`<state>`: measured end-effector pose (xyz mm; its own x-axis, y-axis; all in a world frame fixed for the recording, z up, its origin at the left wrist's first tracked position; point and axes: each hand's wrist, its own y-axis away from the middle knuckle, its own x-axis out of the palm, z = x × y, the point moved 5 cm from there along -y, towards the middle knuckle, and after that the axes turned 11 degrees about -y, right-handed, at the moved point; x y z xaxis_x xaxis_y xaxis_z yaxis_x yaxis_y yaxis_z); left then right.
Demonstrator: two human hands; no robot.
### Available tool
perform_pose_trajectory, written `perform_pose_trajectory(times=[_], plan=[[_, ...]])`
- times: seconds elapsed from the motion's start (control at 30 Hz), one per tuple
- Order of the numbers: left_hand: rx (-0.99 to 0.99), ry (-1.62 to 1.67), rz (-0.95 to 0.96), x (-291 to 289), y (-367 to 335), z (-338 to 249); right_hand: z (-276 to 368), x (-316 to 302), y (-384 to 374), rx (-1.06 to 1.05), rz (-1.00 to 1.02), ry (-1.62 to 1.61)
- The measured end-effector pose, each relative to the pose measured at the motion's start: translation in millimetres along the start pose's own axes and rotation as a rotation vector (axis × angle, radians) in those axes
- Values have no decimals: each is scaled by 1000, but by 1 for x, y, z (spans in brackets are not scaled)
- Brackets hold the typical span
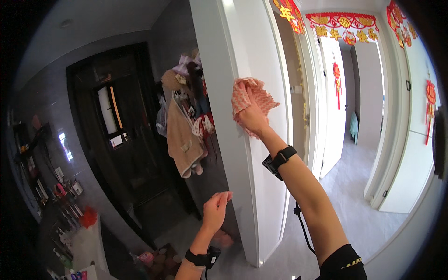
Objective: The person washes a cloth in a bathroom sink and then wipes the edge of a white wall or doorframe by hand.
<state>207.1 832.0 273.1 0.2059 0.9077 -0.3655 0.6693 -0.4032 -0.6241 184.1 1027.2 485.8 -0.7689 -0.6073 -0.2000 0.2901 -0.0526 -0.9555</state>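
My right hand (252,114) is closed on a pink-and-white patterned wiping cloth (242,100) and presses it against a tall white wall panel (265,186). The cloth is bunched under the fingers, and its loose corner sticks out to the right. Lower down, my left hand (215,210) is held up beside the panel's left edge. Its fingers are curled together with nothing visible in them. Whether the fingertips touch the edge, I cannot tell. Each wrist wears a black strap with a small device.
Left of the panel hang a beige towel (182,135) and several bags and cloths. A dark door (126,140) stands behind them. Toiletries crowd a counter (88,242) at lower left. To the right, a hallway shows white doors (333,116) with red festive hangings (343,21).
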Motion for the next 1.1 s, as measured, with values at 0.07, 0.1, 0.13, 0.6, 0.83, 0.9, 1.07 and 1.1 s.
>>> perform_pose_trajectory(times=[0.07,0.1,0.13,0.6,0.83,0.9,1.07,1.1], plan=[[7,17,5,0,-13,7,-3,3,-19,55,-74,205],[-4,31,21,2,-17,12,-7,5,-30,39,-76,206],[22,49,10,2,-22,16,-10,4,-42,-43,-111,139],[-18,15,-173,28,-97,33,21,-11,-206,-549,-282,420],[11,62,-206,66,-97,7,-1,-4,-141,-372,-59,283],[-36,133,-214,72,-97,5,-5,1,-106,-393,-68,133],[-121,193,-342,80,-75,1,-19,3,4,-282,107,-71],[-138,187,-371,81,-73,-1,-22,-1,23,-258,137,-78]])
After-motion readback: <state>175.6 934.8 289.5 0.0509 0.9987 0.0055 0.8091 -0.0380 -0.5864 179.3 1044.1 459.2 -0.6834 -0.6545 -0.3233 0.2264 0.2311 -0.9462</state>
